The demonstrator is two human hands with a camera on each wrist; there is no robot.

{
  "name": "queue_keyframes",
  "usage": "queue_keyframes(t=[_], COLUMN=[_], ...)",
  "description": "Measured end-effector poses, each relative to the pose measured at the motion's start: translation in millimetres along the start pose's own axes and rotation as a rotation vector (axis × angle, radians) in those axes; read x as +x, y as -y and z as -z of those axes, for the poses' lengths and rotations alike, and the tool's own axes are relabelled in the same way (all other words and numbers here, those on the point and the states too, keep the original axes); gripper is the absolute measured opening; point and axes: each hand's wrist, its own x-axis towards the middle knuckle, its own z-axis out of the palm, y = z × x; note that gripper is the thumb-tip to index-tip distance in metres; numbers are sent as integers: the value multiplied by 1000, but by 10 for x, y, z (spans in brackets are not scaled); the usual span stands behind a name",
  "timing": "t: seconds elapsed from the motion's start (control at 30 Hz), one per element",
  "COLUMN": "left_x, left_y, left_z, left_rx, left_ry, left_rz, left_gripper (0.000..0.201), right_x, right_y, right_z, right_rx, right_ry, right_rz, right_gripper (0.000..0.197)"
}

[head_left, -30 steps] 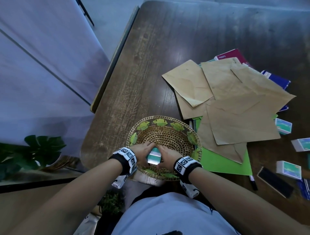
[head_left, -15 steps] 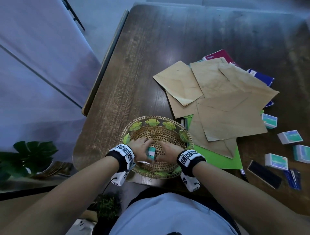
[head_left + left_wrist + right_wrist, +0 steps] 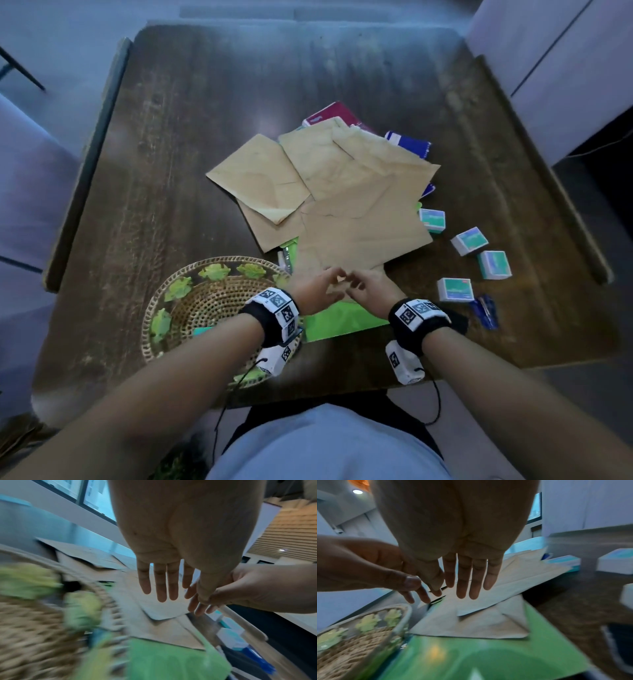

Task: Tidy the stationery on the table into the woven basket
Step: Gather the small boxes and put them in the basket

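Observation:
The round woven basket [image 3: 191,301] with green leaf trim sits at the near left of the table; a teal box [image 3: 202,330] shows inside it beside my left forearm. Both hands hover empty above the brown envelopes [image 3: 356,219], just right of the basket. My left hand [image 3: 322,289] has its fingers [image 3: 161,586] straight, and my right hand [image 3: 364,286] has its fingers [image 3: 464,580] straight too, thumbs nearly touching. A green sheet [image 3: 339,320] lies under the envelopes. Several small white and teal boxes [image 3: 457,289] lie at the right.
A dark red book [image 3: 329,114] and a blue booklet [image 3: 407,144] stick out behind the envelopes. A blue packet [image 3: 484,310] and a dark flat object [image 3: 618,641] lie near the right front. Grey seats stand on both sides of the wooden table [image 3: 205,120].
Both hands let go of the teal box in the basket and moved right, over the envelopes. The head view swung right too.

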Motion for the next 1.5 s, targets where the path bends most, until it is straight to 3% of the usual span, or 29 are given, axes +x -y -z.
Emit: queue_keyframes(t=[0.1,0.3,0.43,0.6,0.73,0.9,1.03,1.2,1.33,1.5], left_x=[402,1152,1612,2011,2173,2269,2306,2295,2196,1835], left_y=[-422,-1134,-1522,-1834,-1927,-1948,-1942,-1917,-1822,-1604], left_z=[-171,-472,-676,-904,-1081,-1219,-1249,-1256,-1198,-984], left_rx=[-77,37,85,102,129,153,98,14,-38,-173], left_ry=[50,111,187,239,229,223,223,187,137,-101], left_rz=[-55,-137,-99,-3,57,89,115,123,103,195], left_gripper=[42,45,50,38,45,41,38,45,43,39], right_x=[-109,-197,-210,-123,-29,55,44,12,-6,-6], right_y=[-453,-1407,-1931,-2359,-2475,-2562,-2589,-2581,-2484,-2149], right_z=[317,848,1050,1174,1159,1177,1196,1185,1200,1208], right_rx=[-33,-202,-281,-366,-457,-527,-499,-352,-195,88], right_ry=[-38,-31,-10,96,181,190,181,142,109,68], right_rz=[-62,-202,-249,-253,-230,-130,-91,-92,-142,-197], right_gripper=[27,36,46,60,66,48,48,52,78,88])
